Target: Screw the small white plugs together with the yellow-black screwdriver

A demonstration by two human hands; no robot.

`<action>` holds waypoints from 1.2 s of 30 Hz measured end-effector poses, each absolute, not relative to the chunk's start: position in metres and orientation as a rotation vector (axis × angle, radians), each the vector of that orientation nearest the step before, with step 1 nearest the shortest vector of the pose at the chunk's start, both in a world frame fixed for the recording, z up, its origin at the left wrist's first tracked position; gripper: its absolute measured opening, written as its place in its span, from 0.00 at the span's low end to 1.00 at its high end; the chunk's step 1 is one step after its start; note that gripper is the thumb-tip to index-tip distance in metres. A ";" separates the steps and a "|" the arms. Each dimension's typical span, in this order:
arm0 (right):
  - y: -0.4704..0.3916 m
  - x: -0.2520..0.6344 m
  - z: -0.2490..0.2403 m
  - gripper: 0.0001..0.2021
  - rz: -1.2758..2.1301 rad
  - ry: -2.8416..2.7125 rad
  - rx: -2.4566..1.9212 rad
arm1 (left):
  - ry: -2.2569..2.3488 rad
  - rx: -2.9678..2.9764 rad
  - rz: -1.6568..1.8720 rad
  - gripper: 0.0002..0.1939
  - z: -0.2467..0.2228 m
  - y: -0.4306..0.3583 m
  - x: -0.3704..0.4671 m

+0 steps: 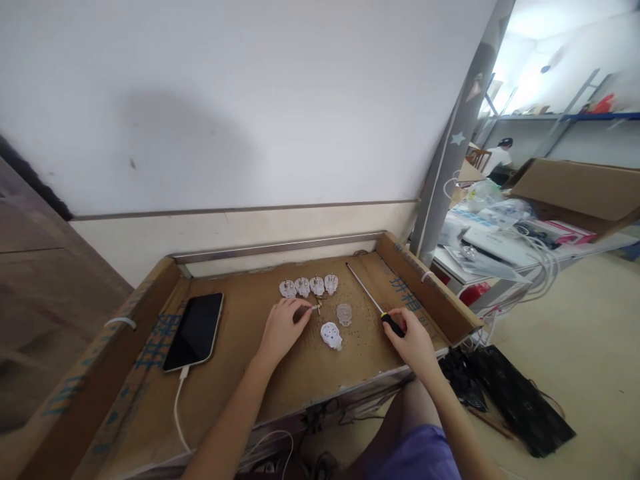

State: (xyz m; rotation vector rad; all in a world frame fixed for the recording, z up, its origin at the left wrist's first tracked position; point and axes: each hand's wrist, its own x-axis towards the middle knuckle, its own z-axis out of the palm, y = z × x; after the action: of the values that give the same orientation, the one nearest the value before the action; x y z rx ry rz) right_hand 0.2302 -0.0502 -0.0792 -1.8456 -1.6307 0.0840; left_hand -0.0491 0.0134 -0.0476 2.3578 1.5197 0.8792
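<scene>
My left hand [286, 327] is closed in a pinch at a small metal piece [319, 308], too tiny to make out in detail. The black handle of a long screwdriver [367, 293] is in the fingers of my right hand [414, 339], its shaft lying toward the back of the cardboard. Between my hands are a white plastic plug housing [331, 336] with its inner side up and a clear plastic cover [345, 314]. Behind them stands a row of several clear plugs [302, 287], metal pins pointing up.
A cardboard-lined tray [240, 360] with raised sides forms the work surface. On its left lies a phone [194, 332] with a white cable [177, 407]. To the right are a cluttered table [515, 257], an open carton [575, 190] and, farther off, a seated person [499, 161].
</scene>
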 end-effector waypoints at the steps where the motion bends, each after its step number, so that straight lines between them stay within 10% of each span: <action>1: -0.050 0.230 -0.079 0.15 0.084 -1.631 -1.843 | 1.521 2.345 0.913 0.06 -0.048 0.014 -0.050; 36: -0.050 0.224 -0.069 0.13 0.175 -1.602 -1.845 | 1.151 2.460 0.683 0.06 -0.037 0.021 0.008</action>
State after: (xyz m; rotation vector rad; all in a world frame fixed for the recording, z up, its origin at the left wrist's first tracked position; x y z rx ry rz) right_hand 0.2235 -0.0502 -0.0695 -1.8454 -1.6021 0.1746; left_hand 0.0080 0.0208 -0.0374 2.4600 1.1506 0.6827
